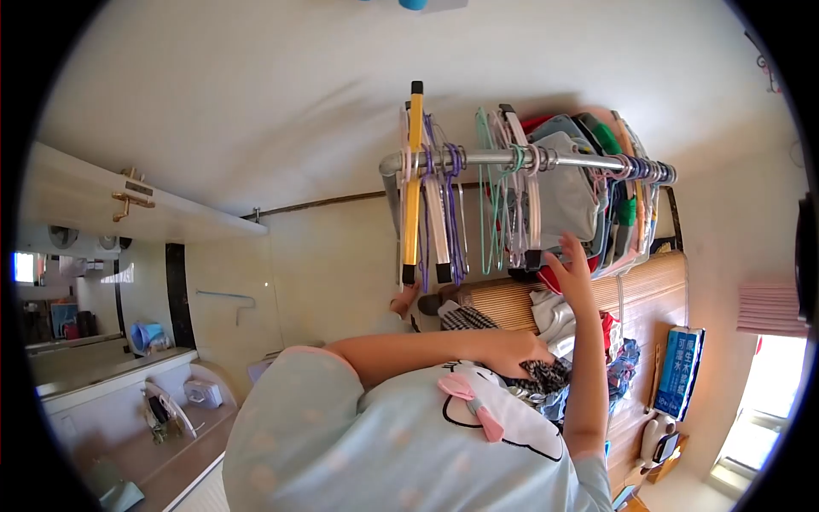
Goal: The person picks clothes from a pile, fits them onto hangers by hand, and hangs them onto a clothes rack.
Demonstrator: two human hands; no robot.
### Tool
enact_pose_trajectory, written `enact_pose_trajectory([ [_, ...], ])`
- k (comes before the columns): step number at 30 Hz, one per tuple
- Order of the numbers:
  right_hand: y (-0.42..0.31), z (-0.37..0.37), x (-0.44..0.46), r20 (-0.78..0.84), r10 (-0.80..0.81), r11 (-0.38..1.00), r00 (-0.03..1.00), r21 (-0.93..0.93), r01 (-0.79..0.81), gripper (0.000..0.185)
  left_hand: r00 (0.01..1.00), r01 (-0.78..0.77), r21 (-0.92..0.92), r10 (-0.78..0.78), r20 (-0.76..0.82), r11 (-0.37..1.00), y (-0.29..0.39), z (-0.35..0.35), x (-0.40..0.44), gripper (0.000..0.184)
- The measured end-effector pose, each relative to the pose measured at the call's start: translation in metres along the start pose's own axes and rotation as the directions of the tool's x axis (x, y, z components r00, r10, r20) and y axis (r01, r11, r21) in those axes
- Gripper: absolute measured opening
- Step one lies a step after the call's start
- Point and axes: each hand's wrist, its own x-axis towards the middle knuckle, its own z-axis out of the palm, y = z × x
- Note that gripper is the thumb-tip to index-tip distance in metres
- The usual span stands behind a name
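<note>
My left hand [527, 352] reaches across my body, its fingers closed on a black-and-white patterned garment [546, 375] that hangs in a bunch. My right hand [570, 260] is raised under the clothes rail [495, 158], with its fingers spread and nothing visible in them. Beside its fingertips are the black-tipped end of a white hanger [534, 213] and a grey garment [570, 200] on the rail. Left of these hang thin green hangers [486, 222], purple hangers [455, 230] and a yellow hanger [414, 188].
Below the rail is a bed with a bamboo mat [503, 300], strewn with a white garment [556, 320], a checked cloth [471, 319] and other clothes. A blue tissue pack [680, 374] lies farther right. At left are a cabinet door [136, 196] and a dresser [183, 444].
</note>
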Motion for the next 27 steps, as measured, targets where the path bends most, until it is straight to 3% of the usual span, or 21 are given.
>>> enact_pose_trajectory([
  [1,0.008,0.014,0.016,-0.035,-0.088,0.97,0.996,-0.229,0.078,0.048,1.0,-0.003,-0.013,0.003,0.008,1.0,-0.007,0.005,-0.001,0.042],
  [2,0.006,0.021,0.026,-0.027,-0.088,0.971,0.996,-0.227,0.08,0.048,1.0,0.001,-0.016,-0.001,0.001,1.0,-0.005,0.002,-0.004,0.042],
  [4,0.001,0.036,0.038,0.113,0.126,0.991,0.986,-0.068,-0.119,0.048,0.999,0.04,-0.027,-0.04,0.026,0.999,0.001,-0.005,-0.01,0.043],
  [5,0.015,0.044,0.039,0.004,0.054,0.996,0.999,-0.069,-0.054,0.038,0.999,0.041,-0.029,-0.04,0.025,0.999,-0.004,-0.005,-0.014,0.043],
  [6,0.008,0.042,0.039,0.007,0.056,0.996,0.998,-0.072,-0.055,0.038,0.999,0.035,-0.03,-0.036,-0.015,0.999,-0.013,-0.004,-0.018,0.044],
  [9,-0.014,0.033,0.033,-0.193,0.101,0.993,0.976,-0.039,-0.111,0.025,0.997,0.052,-0.078,-0.057,-0.057,0.996,-0.019,-0.007,-0.025,0.045],
  [11,-0.003,0.027,0.027,-0.213,0.132,0.99,0.968,-0.025,-0.14,0.024,0.994,0.098,-0.104,-0.103,-0.046,0.99,-0.019,-0.008,-0.026,0.045],
  [14,0.006,0.006,0.016,-0.286,0.182,0.981,0.941,-0.018,-0.195,0.02,0.995,0.049,-0.053,-0.053,-0.085,0.997,-0.019,-0.004,-0.025,0.044],
  [16,0.016,-0.013,0.005,-0.253,0.154,0.988,0.955,0.045,-0.147,0.019,0.996,0.038,-0.042,-0.041,-0.074,0.998,-0.012,-0.008,-0.023,0.043],
  [21,-0.001,-0.066,-0.048,-0.357,0.168,0.946,0.919,-0.204,-0.252,0.025,0.995,0.102,-0.067,-0.103,-0.017,0.993,0.007,-0.014,-0.01,0.037],
  [22,-0.003,-0.076,-0.058,-0.38,0.179,0.942,0.907,-0.2,-0.269,0.025,0.995,0.096,-0.066,-0.095,0.01,0.993,0.004,-0.011,-0.006,0.037],
  [24,-0.004,-0.094,-0.084,-0.296,0.351,0.922,0.888,-0.055,-0.383,0.026,0.999,-0.015,-0.07,0.013,-0.036,0.997,0.001,-0.005,0.002,0.034],
  [27,-0.001,-0.112,-0.126,-0.277,0.311,0.927,0.909,-0.124,-0.355,0.025,0.999,0.012,-0.048,-0.009,0.054,0.999,-0.001,-0.001,0.012,0.038],
])
